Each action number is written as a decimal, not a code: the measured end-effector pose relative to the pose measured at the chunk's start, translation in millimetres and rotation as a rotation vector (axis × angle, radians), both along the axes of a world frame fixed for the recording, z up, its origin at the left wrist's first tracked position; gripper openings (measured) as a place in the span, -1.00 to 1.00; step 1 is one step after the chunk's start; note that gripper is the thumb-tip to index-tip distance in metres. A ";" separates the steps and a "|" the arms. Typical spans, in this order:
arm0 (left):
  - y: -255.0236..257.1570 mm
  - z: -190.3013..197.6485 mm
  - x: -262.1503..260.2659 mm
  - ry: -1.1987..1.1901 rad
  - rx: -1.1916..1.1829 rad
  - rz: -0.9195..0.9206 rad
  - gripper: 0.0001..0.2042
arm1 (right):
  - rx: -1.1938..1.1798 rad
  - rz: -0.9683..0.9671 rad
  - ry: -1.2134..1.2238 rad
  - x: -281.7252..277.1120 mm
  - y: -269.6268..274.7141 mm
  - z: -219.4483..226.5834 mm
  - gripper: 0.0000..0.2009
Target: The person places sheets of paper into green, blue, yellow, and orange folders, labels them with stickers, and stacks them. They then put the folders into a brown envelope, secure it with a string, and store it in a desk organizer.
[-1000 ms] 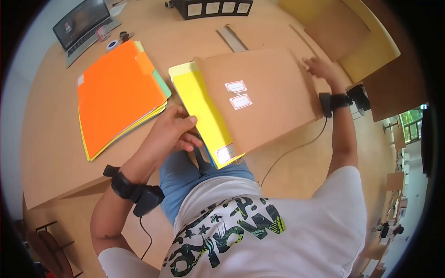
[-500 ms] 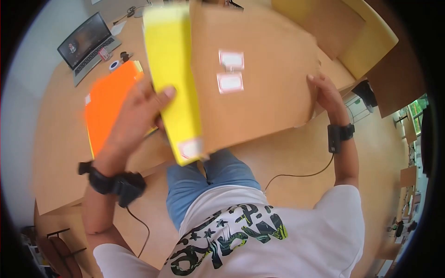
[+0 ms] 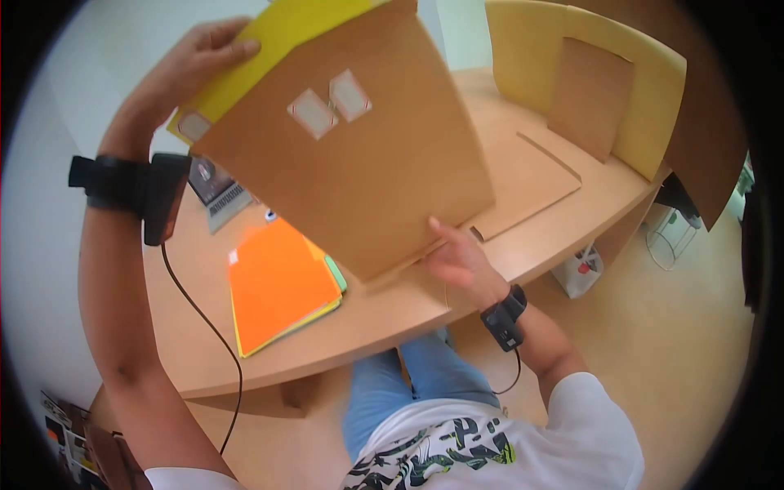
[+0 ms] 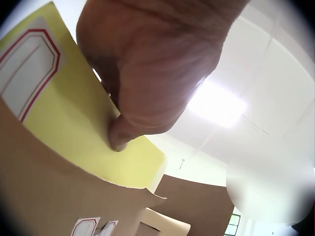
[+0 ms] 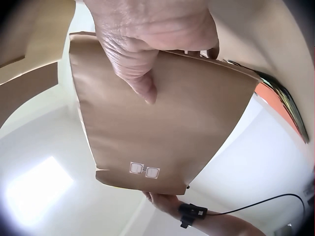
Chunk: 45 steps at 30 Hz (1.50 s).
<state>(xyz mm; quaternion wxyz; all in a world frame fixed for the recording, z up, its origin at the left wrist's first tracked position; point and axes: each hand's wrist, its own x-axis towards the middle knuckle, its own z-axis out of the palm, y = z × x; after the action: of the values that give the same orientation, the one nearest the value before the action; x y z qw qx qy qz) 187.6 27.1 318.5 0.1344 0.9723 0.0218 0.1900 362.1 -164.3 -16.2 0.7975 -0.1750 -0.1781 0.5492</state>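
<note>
A large brown paper envelope [image 3: 384, 180] with two small white labels [image 3: 333, 104] is held up over the table, tilted, its yellow end raised. Out of its open end sticks a yellow folder [image 3: 294, 31] bearing a red-bordered label [image 4: 29, 71]. High at the upper left, my left hand [image 3: 208, 61] pinches the folder's outer edge, thumb on the near face and fingers hidden behind. My right hand [image 3: 461, 260] grips the envelope's lower edge, its thumb flat against the front, as the right wrist view also shows.
On the table [image 3: 392, 318], an orange folder [image 3: 282, 282] tops a stack of folders at the left. Partly behind the envelope stands a laptop [image 3: 219, 192]. A flat cardboard piece [image 3: 539, 184] lies at the right, before a yellow panel [image 3: 660, 98].
The envelope and yellow folder have risen from low over the table's front edge and tipped upward. My left hand went up with the folder; my right hand came in and took the envelope's edge.
</note>
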 end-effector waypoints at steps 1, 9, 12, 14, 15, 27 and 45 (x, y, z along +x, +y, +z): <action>-2.0 -1.6 -2.2 -0.022 -0.003 -0.004 -0.55 | -0.020 0.053 -0.022 1.4 4.7 -1.5 -0.46; 3.2 -31.9 3.1 0.003 0.023 0.036 -0.64 | -0.455 0.423 -0.222 9.5 12.1 -8.4 -0.55; -8.7 -37.2 4.3 0.012 0.122 0.061 -0.68 | -0.322 0.385 -0.732 11.2 -13.2 18.3 -0.68; -18.1 -31.8 6.6 0.034 0.143 0.092 -0.64 | -0.219 0.013 -1.151 21.5 -30.2 58.7 -0.72; -22.8 -30.6 8.0 0.048 0.152 0.105 -0.63 | -0.120 -0.292 -1.108 30.7 -29.3 69.2 -0.70; -41.2 -58.4 13.5 -0.207 0.735 0.043 -0.53 | 0.246 -0.559 -0.960 45.4 34.7 112.6 -0.11; -53.2 -25.1 2.6 -0.146 0.301 0.041 -0.79 | 0.240 -0.510 -0.977 60.5 17.9 170.5 -0.63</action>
<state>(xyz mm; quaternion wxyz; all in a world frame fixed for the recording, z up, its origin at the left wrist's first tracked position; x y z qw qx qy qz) 190.2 -26.1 293.4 -0.0154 0.9645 0.0030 0.2637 422.6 -146.4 154.2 0.7441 -0.3547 -0.5400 0.1701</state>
